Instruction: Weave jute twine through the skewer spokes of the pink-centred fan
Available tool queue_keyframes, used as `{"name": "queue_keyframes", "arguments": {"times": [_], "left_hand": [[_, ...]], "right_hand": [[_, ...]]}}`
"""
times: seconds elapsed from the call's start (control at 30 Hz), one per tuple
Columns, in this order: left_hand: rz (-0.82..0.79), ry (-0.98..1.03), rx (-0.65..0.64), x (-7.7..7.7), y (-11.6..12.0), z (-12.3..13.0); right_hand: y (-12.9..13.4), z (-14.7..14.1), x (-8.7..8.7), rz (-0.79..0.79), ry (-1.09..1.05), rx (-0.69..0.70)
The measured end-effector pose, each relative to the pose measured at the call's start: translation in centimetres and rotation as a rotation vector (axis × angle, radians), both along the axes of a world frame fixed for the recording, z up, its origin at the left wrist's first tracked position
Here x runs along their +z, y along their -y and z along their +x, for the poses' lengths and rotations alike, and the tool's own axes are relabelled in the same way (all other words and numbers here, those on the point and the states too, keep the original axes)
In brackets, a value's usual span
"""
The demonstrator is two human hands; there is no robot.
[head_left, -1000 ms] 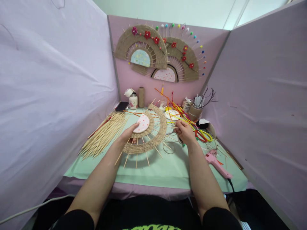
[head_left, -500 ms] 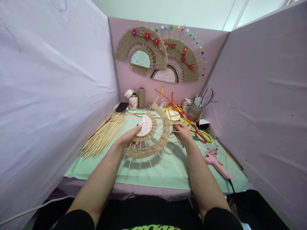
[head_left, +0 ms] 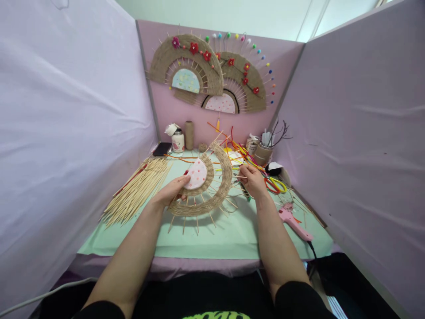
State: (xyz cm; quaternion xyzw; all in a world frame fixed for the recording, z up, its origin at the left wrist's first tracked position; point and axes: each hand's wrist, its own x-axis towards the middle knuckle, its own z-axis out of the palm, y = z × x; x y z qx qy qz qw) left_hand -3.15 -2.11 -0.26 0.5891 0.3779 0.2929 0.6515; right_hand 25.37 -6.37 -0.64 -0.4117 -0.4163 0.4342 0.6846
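Observation:
Above the mint-green tabletop, a half-round fan (head_left: 225, 177) of woven twine on thin sticks is held tilted. Its inner part is a white half-disc with pink dots (head_left: 197, 173). My left hand (head_left: 173, 189) grips the fan's lower left, thumb on the dotted piece and fingers behind. My right hand (head_left: 251, 179) is closed at the fan's right side, fingertips pinched by the stick ends; what exactly lies between them is too small to make out.
Many loose sticks (head_left: 136, 190) lie at left near a black phone (head_left: 162, 149). Behind stand a jar (head_left: 178, 141) and twine roll (head_left: 189, 135). Coloured pipe cleaners (head_left: 276, 185) and a pink glue gun (head_left: 295, 223) lie right. Two finished fans (head_left: 189, 44) hang behind.
The whole view has shifted, so everything sits further left. The fan stays in my left hand, turned slightly, and my right hand's fingertips have shifted a little at the stick ends.

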Motion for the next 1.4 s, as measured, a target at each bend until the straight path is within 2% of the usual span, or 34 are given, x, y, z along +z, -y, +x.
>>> {"name": "queue_keyframes", "arguments": {"times": [0.27,0.37,0.6,0.83,1.1,1.27,1.4], "left_hand": [[0.02,-0.072,-0.019,0.1,0.2,0.3],[0.014,-0.076,-0.036,0.2,0.2,0.3],[0.018,-0.125,-0.105,-0.2,0.3,0.5],[-0.01,-0.112,-0.136,-0.2,0.3,0.5],[-0.049,-0.079,-0.17,-0.6,0.4,0.3],[-0.123,-0.032,-0.209,-1.1,0.3,0.9],[-0.209,-0.054,-0.291,-1.2,-0.7,0.9]], "right_hand": [[0.0,1.5,-0.4,0.165,0.226,-0.208],[0.2,1.9,-0.2,0.195,0.237,-0.176],[1.3,2.6,0.9,0.146,0.032,-0.032],[1.3,3.1,1.0,0.132,-0.063,-0.049],[0.9,3.0,0.7,0.074,-0.034,-0.009],[0.1,1.9,0.2,0.048,0.036,-0.109],[-0.3,1.3,0.0,0.081,0.065,-0.115]]}}
